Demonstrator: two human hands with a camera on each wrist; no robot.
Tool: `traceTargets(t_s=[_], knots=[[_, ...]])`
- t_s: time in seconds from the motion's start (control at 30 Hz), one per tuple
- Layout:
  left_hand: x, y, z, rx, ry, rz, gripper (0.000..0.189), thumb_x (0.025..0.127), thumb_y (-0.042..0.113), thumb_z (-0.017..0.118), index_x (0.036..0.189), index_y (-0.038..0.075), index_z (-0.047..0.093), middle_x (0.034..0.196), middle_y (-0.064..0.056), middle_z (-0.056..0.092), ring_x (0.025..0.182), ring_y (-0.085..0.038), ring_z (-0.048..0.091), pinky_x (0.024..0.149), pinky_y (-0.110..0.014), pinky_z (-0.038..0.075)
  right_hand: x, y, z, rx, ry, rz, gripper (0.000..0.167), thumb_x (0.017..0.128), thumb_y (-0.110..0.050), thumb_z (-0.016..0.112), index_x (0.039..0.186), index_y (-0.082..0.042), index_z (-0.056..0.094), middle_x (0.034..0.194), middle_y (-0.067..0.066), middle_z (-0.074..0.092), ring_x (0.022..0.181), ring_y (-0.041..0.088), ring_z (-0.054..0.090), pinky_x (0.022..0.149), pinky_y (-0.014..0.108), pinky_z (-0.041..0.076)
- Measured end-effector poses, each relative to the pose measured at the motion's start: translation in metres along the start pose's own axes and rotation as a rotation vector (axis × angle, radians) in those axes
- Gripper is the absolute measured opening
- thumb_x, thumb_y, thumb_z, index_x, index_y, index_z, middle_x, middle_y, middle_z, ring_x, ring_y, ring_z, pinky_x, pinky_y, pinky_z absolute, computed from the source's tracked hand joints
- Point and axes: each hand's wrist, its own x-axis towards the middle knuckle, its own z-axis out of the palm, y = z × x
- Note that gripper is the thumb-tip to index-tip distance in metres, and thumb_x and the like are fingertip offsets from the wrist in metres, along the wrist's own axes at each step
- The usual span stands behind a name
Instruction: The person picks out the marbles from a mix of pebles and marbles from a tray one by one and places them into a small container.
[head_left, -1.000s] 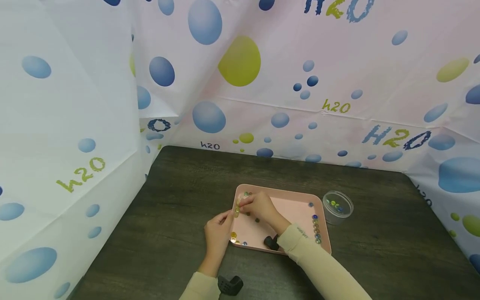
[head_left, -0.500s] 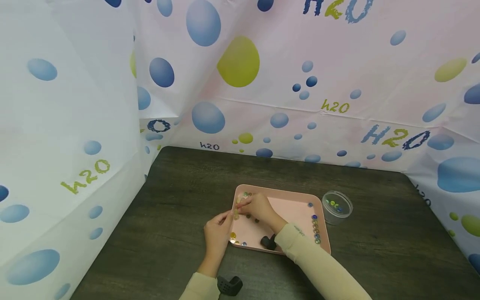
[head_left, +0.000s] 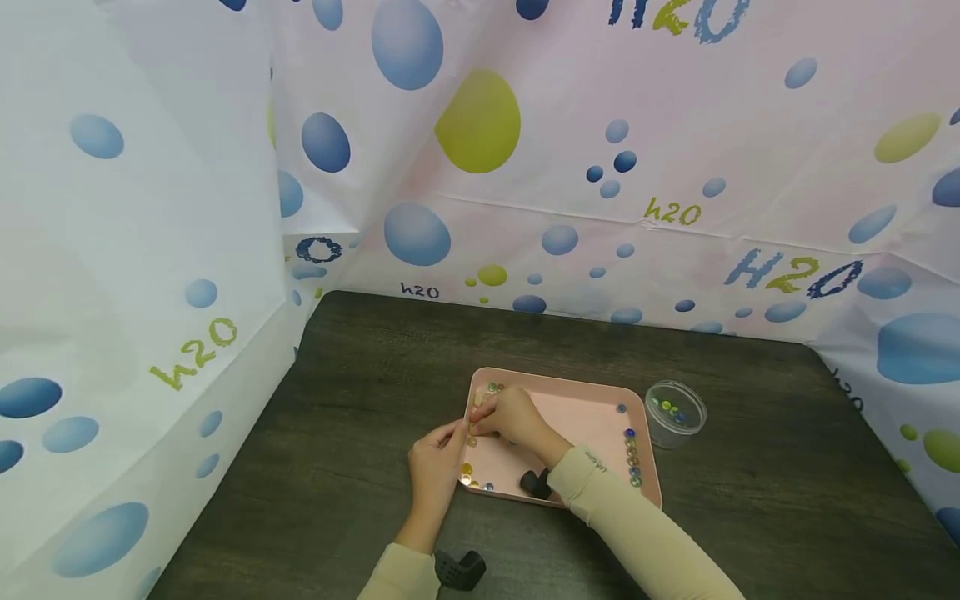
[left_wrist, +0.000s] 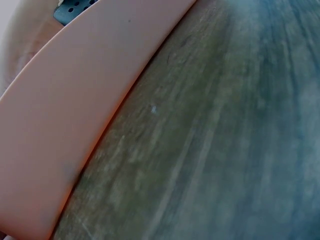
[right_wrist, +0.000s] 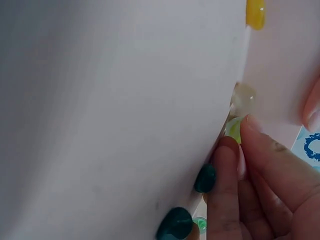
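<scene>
A pink tray lies on the dark table, with glass gems along its sides. My right hand is inside the tray's left side. Its thumb and forefinger pinch a clear glass gem with a yellow-green core, close to the tray floor. A clear gem lies just beyond it, and a yellow gem lies farther along the wall. Two dark green gems sit nearer the hand. My left hand grips the tray's left rim, one fingertip showing at the inner wall.
A clear round tub holding several gems stands against the tray's right side. A row of gems runs along the tray's right wall. Black wrist cameras sit by both sleeves. A patterned sheet hangs behind the table.
The right hand has shifted slightly toward the person along the tray's left side, over the gems there. The left hand keeps its place at the rim.
</scene>
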Motion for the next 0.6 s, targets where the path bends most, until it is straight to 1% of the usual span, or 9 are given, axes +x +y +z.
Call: traceTargets(t_s=[0.1,0.2,0.3,0.43,0.5,0.6], knots=[[0.000,0.000,0.000,-0.013,0.001,-0.001,0.017,0.090,0.013,0.074,0.093,-0.003,0.078,0.090,-0.021,0.076,0.078,-0.027,0.075,0.057,-0.015,0.053,0.001,0.001,0.000,0.006,-0.005,-0.003,0.010,0.076,-0.013,0.085,0.083,-0.007,0.081,0.085,0.007,0.078,0.059,0.005,0.051,0.051,0.019,0.040],[0.001,-0.001,0.000,-0.011,0.007,-0.010,0.016,0.089,0.012,0.074,0.093,-0.003,0.078,0.088,-0.021,0.076,0.076,-0.025,0.075,0.055,-0.014,0.051,0.001,0.003,-0.001,0.010,-0.014,-0.006,0.011,0.077,-0.015,0.085,0.085,-0.008,0.081,0.084,0.006,0.078,0.059,0.004,0.052,0.051,0.019,0.040],[0.000,-0.001,0.000,-0.001,0.014,-0.017,0.014,0.089,0.011,0.073,0.091,-0.002,0.078,0.085,-0.020,0.076,0.071,-0.022,0.073,0.052,-0.013,0.049,0.002,0.006,-0.002,0.013,-0.022,0.013,0.011,0.079,-0.018,0.084,0.086,-0.010,0.082,0.083,0.004,0.078,0.057,0.004,0.052,0.051,0.019,0.041],[0.000,0.000,0.001,0.005,0.020,-0.018,0.014,0.089,0.010,0.073,0.091,-0.002,0.079,0.084,-0.020,0.076,0.068,-0.020,0.071,0.051,-0.015,0.049,0.003,0.009,-0.005,0.064,-0.017,0.062,0.012,0.079,-0.020,0.084,0.087,-0.012,0.082,0.083,0.003,0.078,0.057,0.004,0.056,0.052,0.021,0.044],[0.000,0.000,0.001,0.004,0.021,-0.024,0.013,0.089,0.010,0.074,0.091,-0.002,0.079,0.086,-0.020,0.076,0.070,-0.022,0.072,0.053,-0.015,0.050,0.002,0.010,-0.008,0.087,-0.002,0.068,0.013,0.079,-0.021,0.084,0.088,-0.012,0.082,0.084,0.003,0.078,0.062,0.006,0.061,0.056,0.022,0.048],[0.000,0.001,0.001,0.001,0.021,-0.028,0.013,0.089,0.009,0.073,0.092,-0.002,0.078,0.089,-0.021,0.076,0.074,-0.025,0.074,0.056,-0.016,0.053,-0.001,0.010,-0.014,0.088,0.026,0.065,0.015,0.079,-0.023,0.083,0.089,-0.012,0.082,0.088,0.003,0.079,0.076,0.008,0.068,0.068,0.023,0.052]])
